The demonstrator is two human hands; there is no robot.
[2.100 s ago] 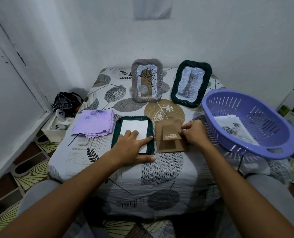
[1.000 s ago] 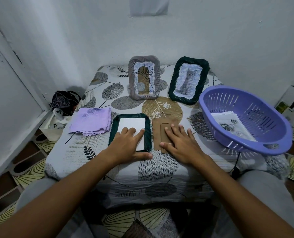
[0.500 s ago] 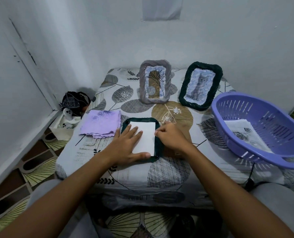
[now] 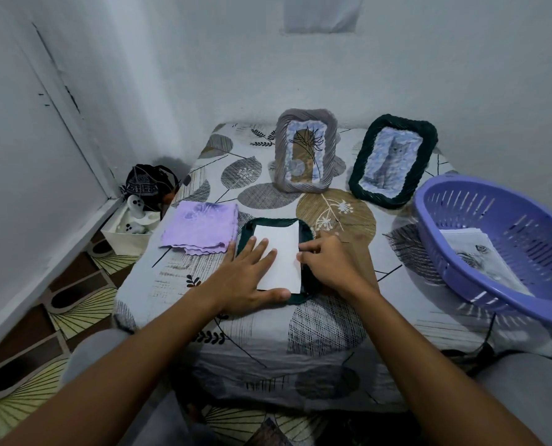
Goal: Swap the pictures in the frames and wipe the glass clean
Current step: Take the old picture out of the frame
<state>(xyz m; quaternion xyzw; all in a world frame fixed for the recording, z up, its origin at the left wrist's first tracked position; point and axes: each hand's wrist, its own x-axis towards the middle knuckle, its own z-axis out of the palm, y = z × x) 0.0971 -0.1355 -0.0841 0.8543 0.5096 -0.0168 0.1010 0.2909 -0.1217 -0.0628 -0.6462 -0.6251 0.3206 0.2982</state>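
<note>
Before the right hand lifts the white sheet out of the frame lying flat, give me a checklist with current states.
1. Left hand steadies the flat frame, resting flat on the white sheet: ok.
2. Right hand has a grip on the sheet's right edge: cannot tell, fingers hide it.
3. Left hand off the sheet so it can lift: not ok.
4. Purple cloth within reach beside the frame: ok.
5. Replacement pictures in the basket: ok.

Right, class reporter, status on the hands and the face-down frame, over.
Left hand flat on white picture back. Right hand picking at its right edge. Dark green frame face down; brown backing board beside it.
</note>
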